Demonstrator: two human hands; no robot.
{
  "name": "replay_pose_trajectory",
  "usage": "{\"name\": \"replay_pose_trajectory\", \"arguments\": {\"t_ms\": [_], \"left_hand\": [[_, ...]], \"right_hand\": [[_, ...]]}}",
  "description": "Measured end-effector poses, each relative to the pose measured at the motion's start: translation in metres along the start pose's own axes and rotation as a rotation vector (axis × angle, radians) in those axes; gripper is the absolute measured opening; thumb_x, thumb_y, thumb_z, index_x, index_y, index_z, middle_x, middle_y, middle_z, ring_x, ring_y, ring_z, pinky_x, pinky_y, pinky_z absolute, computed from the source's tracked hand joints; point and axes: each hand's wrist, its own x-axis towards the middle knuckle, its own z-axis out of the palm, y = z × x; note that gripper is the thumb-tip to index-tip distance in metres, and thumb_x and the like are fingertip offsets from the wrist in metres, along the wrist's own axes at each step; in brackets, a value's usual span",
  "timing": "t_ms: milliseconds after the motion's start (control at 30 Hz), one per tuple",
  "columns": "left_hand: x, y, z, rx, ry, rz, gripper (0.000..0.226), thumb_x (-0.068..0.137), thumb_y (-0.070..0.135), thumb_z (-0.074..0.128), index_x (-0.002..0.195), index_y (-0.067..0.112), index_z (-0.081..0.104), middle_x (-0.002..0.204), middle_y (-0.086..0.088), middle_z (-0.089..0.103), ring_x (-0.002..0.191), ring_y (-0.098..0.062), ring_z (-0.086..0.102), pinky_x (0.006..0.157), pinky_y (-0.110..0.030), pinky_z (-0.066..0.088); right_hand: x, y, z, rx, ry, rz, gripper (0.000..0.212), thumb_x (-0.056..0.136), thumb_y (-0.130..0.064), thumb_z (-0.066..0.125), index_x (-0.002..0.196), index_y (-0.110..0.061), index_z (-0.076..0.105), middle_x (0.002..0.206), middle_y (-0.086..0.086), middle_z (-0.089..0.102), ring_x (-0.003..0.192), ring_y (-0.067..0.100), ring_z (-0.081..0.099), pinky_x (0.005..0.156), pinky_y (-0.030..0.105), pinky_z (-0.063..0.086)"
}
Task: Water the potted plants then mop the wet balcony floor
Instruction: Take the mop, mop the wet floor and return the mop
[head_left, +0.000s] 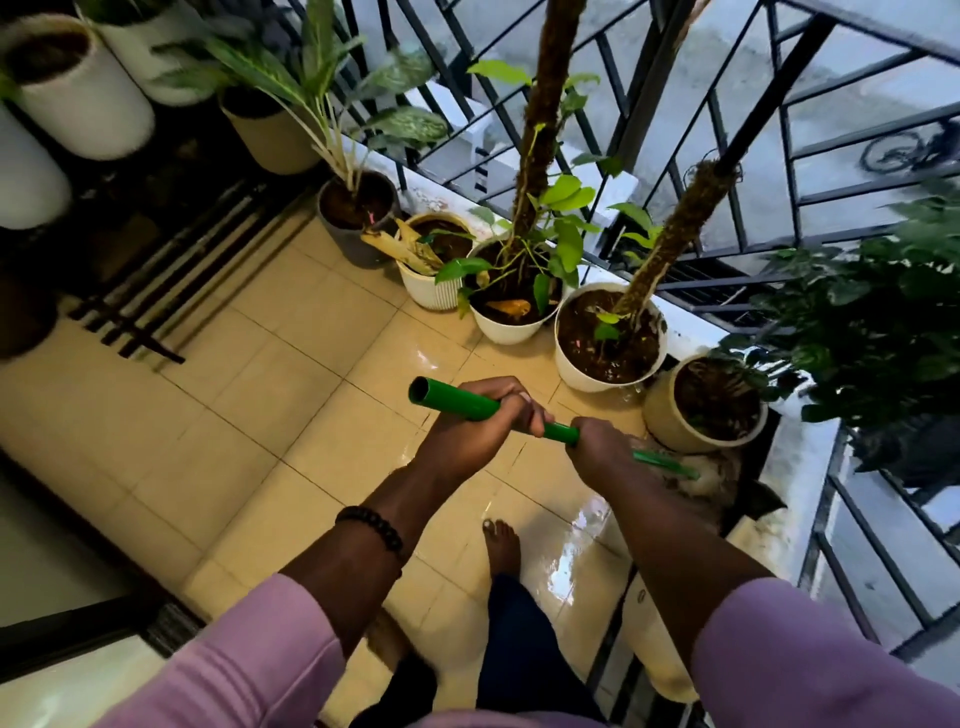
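Both my hands grip a green mop handle (452, 400) that slants down to the right. My left hand (483, 421) holds it near its open top end; my right hand (602, 452) holds it lower down. The mop head (701, 480), pale and stringy, lies on the floor beside a cream pot (670, 415) at the right. The beige tiled balcony floor (311, 415) shines wet (571, 545) near my bare foot (501, 543). Potted plants line the railing: a white pot with a moss pole (576, 358), another white pot (506, 325) and a ribbed white pot (431, 291).
A black metal railing (727, 156) runs along the right side above a white ledge. More pots stand at the top left: a grey pot (348, 234), a cream pot (270, 140), and large white pots (88, 98). A dark slatted rack (171, 265) lies on the left. Leafy bush (872, 322) at right.
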Motion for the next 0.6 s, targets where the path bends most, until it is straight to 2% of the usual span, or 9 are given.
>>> {"name": "replay_pose_trajectory", "arguments": {"t_ms": [67,167,300,433,533,600], "left_hand": [[-0.008,0.003,-0.014,0.024,0.02,0.017,0.033,0.096,0.003,0.044,0.068,0.008,0.062,0.083,-0.015,0.071,0.098,-0.023,0.071,0.1,-0.051,0.049],[-0.037,0.006,-0.044,0.053,0.019,0.047,0.03,0.095,0.001,0.042,0.071,-0.002,0.06,0.082,-0.021,0.069,0.096,-0.025,0.071,0.099,-0.05,0.05],[-0.079,0.007,-0.088,0.073,0.033,0.09,0.037,0.096,-0.001,0.042,0.065,0.01,0.058,0.077,-0.018,0.068,0.094,-0.028,0.072,0.097,-0.054,0.051],[-0.105,0.012,-0.126,0.085,0.052,0.166,0.028,0.094,0.006,0.042,0.069,-0.003,0.053,0.072,-0.018,0.065,0.088,-0.03,0.072,0.092,-0.052,0.054],[-0.115,0.018,-0.147,0.079,0.04,0.173,0.028,0.093,0.009,0.042,0.07,-0.004,0.051,0.071,-0.024,0.063,0.084,-0.034,0.071,0.087,-0.047,0.057],[-0.12,0.019,-0.158,0.084,0.038,0.16,0.029,0.094,0.007,0.041,0.069,0.002,0.053,0.07,-0.021,0.064,0.083,-0.033,0.072,0.085,-0.047,0.057]], "right_hand": [[-0.005,-0.017,0.005,0.023,0.01,-0.011,0.013,0.094,-0.016,0.054,0.103,-0.01,0.063,0.1,0.011,0.067,0.091,0.029,0.062,0.07,0.028,0.037],[-0.03,-0.053,0.024,0.07,0.048,-0.013,0.014,0.095,-0.016,0.055,0.105,-0.011,0.063,0.1,0.01,0.067,0.092,0.027,0.063,0.071,0.03,0.042],[-0.064,-0.102,0.054,0.146,0.094,-0.048,0.015,0.094,-0.016,0.053,0.104,-0.012,0.063,0.099,0.011,0.067,0.091,0.029,0.063,0.069,0.029,0.04],[-0.089,-0.14,0.069,0.164,0.113,-0.13,0.016,0.093,-0.019,0.052,0.101,-0.013,0.065,0.095,0.011,0.068,0.088,0.03,0.064,0.066,0.03,0.04],[-0.105,-0.158,0.074,0.142,0.116,-0.171,0.021,0.093,-0.023,0.053,0.106,-0.014,0.066,0.097,0.012,0.068,0.089,0.031,0.064,0.068,0.032,0.044],[-0.114,-0.168,0.078,0.13,0.098,-0.181,0.023,0.093,-0.024,0.054,0.11,-0.013,0.065,0.1,0.012,0.068,0.092,0.032,0.064,0.07,0.032,0.045]]}}
